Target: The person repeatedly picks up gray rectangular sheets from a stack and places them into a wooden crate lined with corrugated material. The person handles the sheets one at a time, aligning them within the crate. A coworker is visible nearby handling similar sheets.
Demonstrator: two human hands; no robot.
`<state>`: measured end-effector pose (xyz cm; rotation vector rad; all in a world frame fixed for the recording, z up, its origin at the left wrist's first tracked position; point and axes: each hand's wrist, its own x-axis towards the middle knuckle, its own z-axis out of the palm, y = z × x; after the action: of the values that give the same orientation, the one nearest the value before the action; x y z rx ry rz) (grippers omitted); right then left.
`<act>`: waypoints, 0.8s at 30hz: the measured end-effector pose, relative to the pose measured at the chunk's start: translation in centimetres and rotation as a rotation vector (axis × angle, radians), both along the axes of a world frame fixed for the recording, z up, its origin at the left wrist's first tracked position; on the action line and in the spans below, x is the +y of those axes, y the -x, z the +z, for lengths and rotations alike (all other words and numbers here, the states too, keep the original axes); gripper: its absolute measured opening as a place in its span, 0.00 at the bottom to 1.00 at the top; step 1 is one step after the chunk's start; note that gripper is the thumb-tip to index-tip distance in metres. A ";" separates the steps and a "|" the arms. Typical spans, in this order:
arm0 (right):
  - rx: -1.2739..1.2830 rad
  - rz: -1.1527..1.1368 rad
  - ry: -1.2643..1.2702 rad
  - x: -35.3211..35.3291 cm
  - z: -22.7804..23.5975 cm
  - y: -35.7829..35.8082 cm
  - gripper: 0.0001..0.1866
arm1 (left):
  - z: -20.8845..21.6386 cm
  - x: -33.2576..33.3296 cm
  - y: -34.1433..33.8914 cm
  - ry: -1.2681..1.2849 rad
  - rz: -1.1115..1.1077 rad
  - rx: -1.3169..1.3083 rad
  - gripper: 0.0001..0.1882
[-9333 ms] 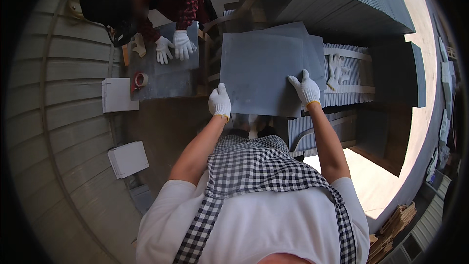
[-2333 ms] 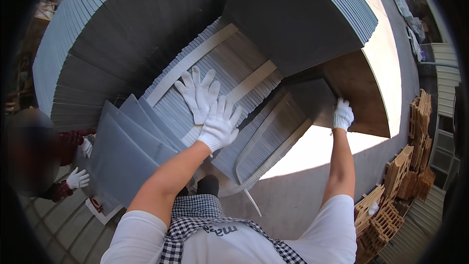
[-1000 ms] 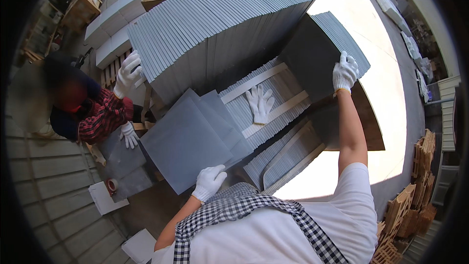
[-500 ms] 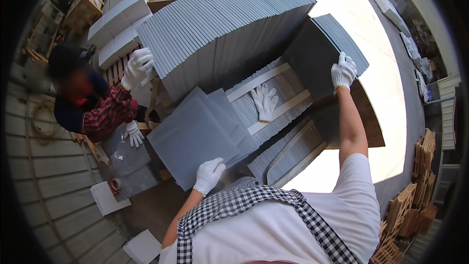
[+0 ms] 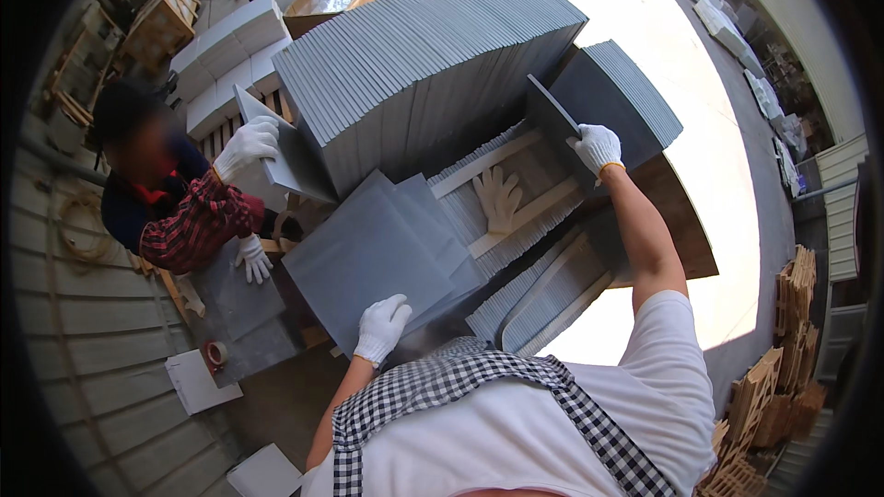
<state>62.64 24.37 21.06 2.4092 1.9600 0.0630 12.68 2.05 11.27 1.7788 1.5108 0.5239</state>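
My right hand [image 5: 596, 147], in a white knit glove, grips the edge of a thin grey tile [image 5: 552, 117]. That tile stands tilted away from the row of upright tiles [image 5: 624, 92] at the right. My left hand [image 5: 383, 327], gloved too, lies on the near edge of a loose pile of flat grey tiles [image 5: 364, 248], its fingers loosely extended. Between my hands, a spare white glove [image 5: 498, 200] rests on strapped, edge-standing tiles [image 5: 460, 175].
A tall row of grey tiles [image 5: 424, 46] stands ahead. At the left a co-worker [image 5: 193, 212] holds a tile [image 5: 299, 161] with one gloved hand; the other rests on a plastic-covered surface [image 5: 235, 290]. White boxes [image 5: 230, 46], a tape roll [image 5: 215, 353] and wooden pallets [image 5: 760, 387] are around.
My right hand has drawn one tile leftward off the right row. My left hand has shifted slightly left on the pile. The co-worker's raised hand has brought a tile into clear view.
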 end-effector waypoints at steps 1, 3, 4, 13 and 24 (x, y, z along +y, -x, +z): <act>-0.017 0.011 -0.017 -0.9 0.2 0.1 0.16 | 0.2 0.0 0.2 -0.006 -0.006 -0.004 0.18; 0.006 0.022 -0.020 -3.2 1.5 0.8 0.17 | 0.1 -0.1 0.1 0.045 0.012 -0.070 0.18; 0.018 0.013 -0.013 -4.4 2.8 1.6 0.17 | 0.1 0.0 0.0 0.095 0.036 -0.131 0.18; 0.767 -0.089 0.079 -17.0 13.6 11.4 0.22 | -2.1 1.7 -3.2 0.297 0.125 -0.513 0.28; 1.495 -0.173 0.381 -17.1 1.4 24.3 0.31 | -5.0 -0.4 4.7 0.611 1.074 -1.161 0.36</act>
<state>38.33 7.23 22.48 2.3655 1.5615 -2.3865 7.95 1.65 6.30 -0.0571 1.3366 1.1554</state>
